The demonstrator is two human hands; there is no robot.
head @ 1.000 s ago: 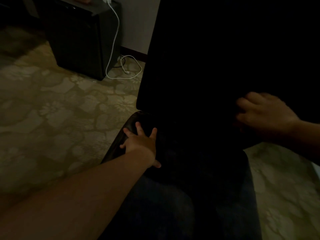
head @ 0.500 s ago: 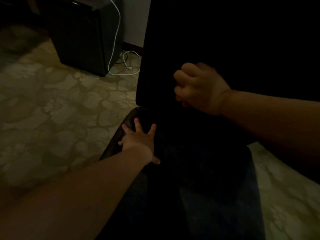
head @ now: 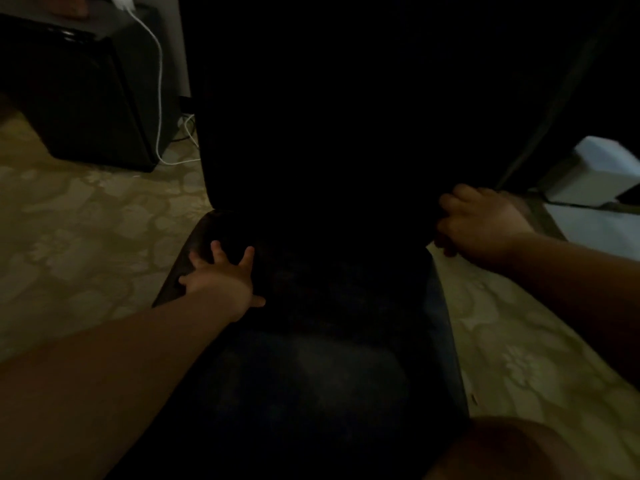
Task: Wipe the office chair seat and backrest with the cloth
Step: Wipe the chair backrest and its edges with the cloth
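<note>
The backrest [head: 311,116] stands upright just beyond the curled fingers [head: 450,206] of the right hand [head: 481,226], which press at its lower right edge, so I judge the wiping of the backrest is in progress, and how much of the seat [head: 311,375] is done cannot be told. The cloth is not visible in this dark picture, so I cannot tell if these fingers hold it. The left hand [head: 221,282] rests with fingers spread wide on the seat's back left corner.
</note>
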